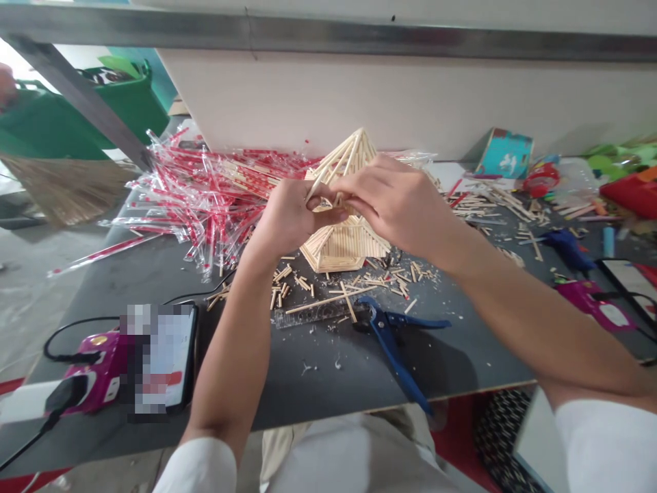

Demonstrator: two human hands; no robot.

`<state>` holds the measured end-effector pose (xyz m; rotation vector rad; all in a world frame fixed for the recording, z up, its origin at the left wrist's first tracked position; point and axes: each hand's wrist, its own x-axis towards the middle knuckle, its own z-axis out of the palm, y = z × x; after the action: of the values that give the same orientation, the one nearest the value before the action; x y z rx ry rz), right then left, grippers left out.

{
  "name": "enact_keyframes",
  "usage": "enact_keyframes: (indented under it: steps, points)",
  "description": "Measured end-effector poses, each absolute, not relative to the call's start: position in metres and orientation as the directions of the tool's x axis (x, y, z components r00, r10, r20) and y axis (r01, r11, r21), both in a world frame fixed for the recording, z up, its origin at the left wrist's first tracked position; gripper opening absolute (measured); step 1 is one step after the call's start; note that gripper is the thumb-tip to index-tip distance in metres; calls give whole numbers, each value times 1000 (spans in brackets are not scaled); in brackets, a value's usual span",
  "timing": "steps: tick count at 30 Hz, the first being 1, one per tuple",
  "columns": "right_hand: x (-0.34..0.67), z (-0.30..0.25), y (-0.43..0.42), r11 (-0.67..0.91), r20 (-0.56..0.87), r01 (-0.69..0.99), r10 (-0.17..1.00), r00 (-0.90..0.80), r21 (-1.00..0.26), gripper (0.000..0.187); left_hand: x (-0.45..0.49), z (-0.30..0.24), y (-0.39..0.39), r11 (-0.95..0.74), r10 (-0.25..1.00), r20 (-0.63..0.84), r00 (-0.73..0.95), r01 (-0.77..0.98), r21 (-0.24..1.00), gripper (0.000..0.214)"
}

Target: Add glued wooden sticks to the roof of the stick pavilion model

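Observation:
A pointed model building of thin wooden sticks (354, 157) stands on the dark table, with a wide stick roof and base (339, 246) showing below my hands. My left hand (295, 212) is at its left side, thumb and fingers pinched together at the model's middle. From the other side my right hand (393, 198) meets it, its fingertips closed around a small pale piece of stick close to the left thumb. The fingers cover most of that piece and the model's middle.
Plastic-wrapped sticks (205, 192) pile up at the left. Blue cutting pliers (393, 342), a clear ruler (308, 316) and cut stick bits lie in front. A phone (167, 363) and magenta power strip (97, 363) sit left; a blue glue gun (569, 250) lies right.

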<state>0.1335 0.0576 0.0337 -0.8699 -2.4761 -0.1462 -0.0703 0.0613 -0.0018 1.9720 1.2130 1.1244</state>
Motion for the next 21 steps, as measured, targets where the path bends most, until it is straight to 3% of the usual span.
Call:
enact_keyframes:
  steps: [10,21]
  points:
    - [133,8,49,757,698,653,486,-526,-34,23,-71,-5,62,-418,909,355,220,452,788,14]
    - [140,-7,46,805,766,592,409,-496,-47,29,-71,4,56,-376,925,297,236,470,798,18]
